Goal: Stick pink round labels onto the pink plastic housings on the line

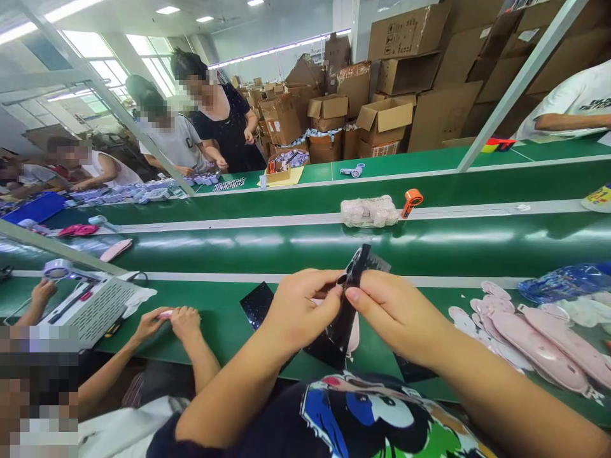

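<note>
Item, one black plastic bag or sheet [338, 331]: glossy, creased, held upright just above the worktop [219, 305] at the wearer's front; its lower part hung down between the forearms.

Item, left hand [298, 308]: thumb and fingers pinched about the upper part of the black plastic, near its edge.

Item, right hand [398, 308]: thumb and bent fingers closed on the same upper part, just beside the left fingertips; a narrow dark end stood up above the grip.

Item, one pale pink piece [354, 334]: partly hidden by the plastic; whether inside or behind it, could not be told.

Handling, as judged: very light, thin and limp, rather slippery, apt to crumple or cling to itself, and liable to tear if pulled hard at one point. Best taken by the two sides of the upper edge, between thumb and forefinger, with a light, even tension.

Also present: a dark flat sheet [258, 304], left of the left hand; pink padded strips [539, 346], heaped to the right; crumpled blue plastic [568, 281] beyond them; a wrapped bundle [367, 212] beside an orange handheld fan [411, 201], across the line; a co-worker's hands [185, 323], at the left, about a small pink object.
</note>
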`<state>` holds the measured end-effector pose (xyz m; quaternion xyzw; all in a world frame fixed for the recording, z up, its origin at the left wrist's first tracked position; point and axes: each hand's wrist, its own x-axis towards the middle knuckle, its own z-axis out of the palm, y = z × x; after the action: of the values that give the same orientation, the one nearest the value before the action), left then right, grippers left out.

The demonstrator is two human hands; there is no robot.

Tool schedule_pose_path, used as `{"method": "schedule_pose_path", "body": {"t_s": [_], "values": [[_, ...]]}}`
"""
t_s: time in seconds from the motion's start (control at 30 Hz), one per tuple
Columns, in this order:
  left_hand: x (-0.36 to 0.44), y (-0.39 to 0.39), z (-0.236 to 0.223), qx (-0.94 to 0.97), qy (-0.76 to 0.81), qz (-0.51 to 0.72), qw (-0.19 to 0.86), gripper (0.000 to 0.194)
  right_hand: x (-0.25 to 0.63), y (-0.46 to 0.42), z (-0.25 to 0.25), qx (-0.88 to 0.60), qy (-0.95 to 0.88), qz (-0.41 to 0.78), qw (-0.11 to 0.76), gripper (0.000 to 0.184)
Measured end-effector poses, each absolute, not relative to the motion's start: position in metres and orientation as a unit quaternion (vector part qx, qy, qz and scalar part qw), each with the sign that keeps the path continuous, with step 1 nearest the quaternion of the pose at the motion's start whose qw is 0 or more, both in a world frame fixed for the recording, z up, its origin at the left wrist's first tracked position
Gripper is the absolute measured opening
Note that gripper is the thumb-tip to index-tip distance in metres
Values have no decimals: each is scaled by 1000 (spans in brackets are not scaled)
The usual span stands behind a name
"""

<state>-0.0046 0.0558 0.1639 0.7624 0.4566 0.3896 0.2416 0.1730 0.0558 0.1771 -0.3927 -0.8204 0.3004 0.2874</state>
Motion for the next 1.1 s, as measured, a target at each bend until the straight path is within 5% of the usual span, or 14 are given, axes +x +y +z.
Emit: {"method": "schedule_pose_path", "body": {"t_s": [0.83,1.1], "values": [[34,86,137,788,461,389,127,14,210,58,138,-496,-722,305,373,30],[55,99,135,789,452,377,178,14,230,61,144,-576,-698,294,308,30]]}}
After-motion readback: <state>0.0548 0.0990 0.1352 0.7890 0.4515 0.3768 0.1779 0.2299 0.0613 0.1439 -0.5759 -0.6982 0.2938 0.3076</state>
